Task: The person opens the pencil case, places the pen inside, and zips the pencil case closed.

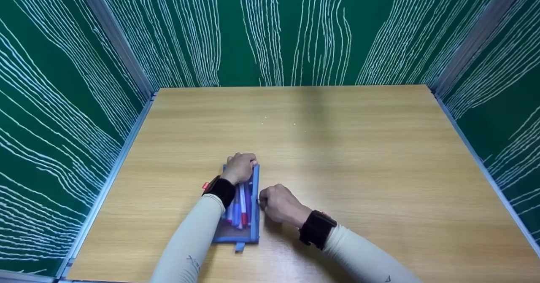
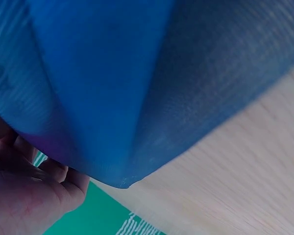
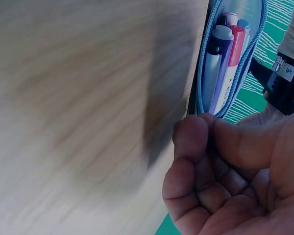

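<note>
A blue mesh pencil case with several pens and markers in it lies on the table's near left part. My left hand grips its far end from above; in the left wrist view, curled fingers hold the edge of the blue mesh. Beside the case's right side, my right hand pinches the zipper between thumb and forefinger. The right wrist view shows the zipper parted, with marker caps visible in the opening. The zipper pull itself is hidden by the fingertips.
The wooden table reaches back to green panels with white wavy lines. Metal posts stand at the corners. A blue fabric tab sticks out from the case's near end.
</note>
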The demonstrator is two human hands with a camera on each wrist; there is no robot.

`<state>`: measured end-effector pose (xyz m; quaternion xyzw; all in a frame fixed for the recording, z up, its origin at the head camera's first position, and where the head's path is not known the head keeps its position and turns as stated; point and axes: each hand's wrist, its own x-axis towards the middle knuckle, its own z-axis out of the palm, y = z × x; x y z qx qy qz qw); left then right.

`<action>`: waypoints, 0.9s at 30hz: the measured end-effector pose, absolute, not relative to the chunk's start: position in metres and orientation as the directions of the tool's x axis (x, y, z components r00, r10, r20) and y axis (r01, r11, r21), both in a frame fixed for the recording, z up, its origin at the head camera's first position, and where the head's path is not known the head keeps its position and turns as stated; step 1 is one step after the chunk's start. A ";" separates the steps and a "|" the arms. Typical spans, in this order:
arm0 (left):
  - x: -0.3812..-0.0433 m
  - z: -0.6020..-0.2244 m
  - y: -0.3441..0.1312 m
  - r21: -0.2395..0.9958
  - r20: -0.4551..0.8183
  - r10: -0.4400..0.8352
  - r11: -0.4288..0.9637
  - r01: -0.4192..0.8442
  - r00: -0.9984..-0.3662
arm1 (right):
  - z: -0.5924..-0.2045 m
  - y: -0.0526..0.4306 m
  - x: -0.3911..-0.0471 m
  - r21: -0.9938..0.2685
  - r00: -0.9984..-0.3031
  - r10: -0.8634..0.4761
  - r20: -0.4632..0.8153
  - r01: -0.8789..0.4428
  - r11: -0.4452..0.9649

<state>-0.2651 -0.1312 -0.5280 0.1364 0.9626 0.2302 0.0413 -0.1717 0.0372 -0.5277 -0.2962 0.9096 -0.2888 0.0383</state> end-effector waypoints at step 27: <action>-0.265 -0.528 -0.129 0.440 -0.027 0.274 0.867 0.235 -0.961 | -0.526 0.038 -0.156 -0.518 -0.791 -0.612 0.023 -0.533 0.669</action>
